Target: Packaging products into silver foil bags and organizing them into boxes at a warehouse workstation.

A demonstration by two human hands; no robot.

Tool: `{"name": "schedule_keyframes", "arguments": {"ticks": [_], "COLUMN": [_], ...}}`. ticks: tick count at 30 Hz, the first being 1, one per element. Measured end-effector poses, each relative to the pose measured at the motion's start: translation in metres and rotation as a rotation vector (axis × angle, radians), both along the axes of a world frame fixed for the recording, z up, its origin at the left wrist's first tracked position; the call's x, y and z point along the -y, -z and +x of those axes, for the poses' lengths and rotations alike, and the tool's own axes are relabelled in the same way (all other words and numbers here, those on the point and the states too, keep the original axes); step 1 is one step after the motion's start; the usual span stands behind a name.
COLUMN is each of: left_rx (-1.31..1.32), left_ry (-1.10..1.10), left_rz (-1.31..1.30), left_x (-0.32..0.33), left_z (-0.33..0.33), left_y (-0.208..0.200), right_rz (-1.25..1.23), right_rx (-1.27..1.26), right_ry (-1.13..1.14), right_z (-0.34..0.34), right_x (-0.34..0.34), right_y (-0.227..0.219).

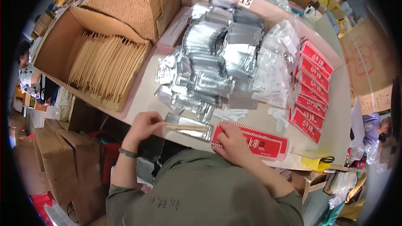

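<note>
Near the table's front edge, my left hand (144, 126) is closed in a pinch on the ends of thin wooden sticks (184, 127). The sticks lie across a flat silver foil packet (190, 121). My right hand (233, 142) grips the left end of a red paper sleeve (272, 147) with a white checked border. The packet's right end meets the sleeve; whether it sits inside the opening cannot be made out. Beyond my hands spreads a large heap of silver packets (209, 60). Small white paper slips (230, 114) lie just past the sleeve.
At the left stands a cardboard box (50, 60) of wooden sticks, with another stack of sticks (125, 6) behind. A clear plastic bag (276, 54) holds white slips. Red sleeves (312, 96) are fanned out at right. Cartons (63, 155) stand below left; other people are around.
</note>
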State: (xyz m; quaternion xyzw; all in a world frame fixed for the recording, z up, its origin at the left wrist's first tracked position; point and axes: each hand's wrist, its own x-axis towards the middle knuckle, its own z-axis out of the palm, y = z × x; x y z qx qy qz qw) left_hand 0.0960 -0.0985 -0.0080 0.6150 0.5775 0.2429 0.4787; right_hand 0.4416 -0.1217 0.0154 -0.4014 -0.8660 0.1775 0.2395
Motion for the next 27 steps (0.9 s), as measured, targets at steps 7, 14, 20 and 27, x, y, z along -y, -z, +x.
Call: {"name": "schedule_keyframes", "arguments": {"ticks": [7,14,20,27], "left_rx": [-0.227,-0.444,-0.281,0.112], "left_ry": [0.131,-0.34,-0.181,0.129], "left_rz": [0.69,0.454,0.391,0.132], "left_x": [-0.007,0.012,0.012,0.016], "left_z": [0.09,0.096,0.117,0.118], "left_y": [0.015,0.004,0.014,-0.011], "right_rz": [0.02,0.038,0.071,0.058], "right_rx": [0.057,0.119,0.109,0.056], "right_ry": [0.031,0.052,0.055,0.009], "right_z": [0.001,-0.01,-0.015,-0.011], "right_x": [-0.004,-0.003,-0.004,-0.004], "right_y": [0.02,0.027,0.025,0.02]}}
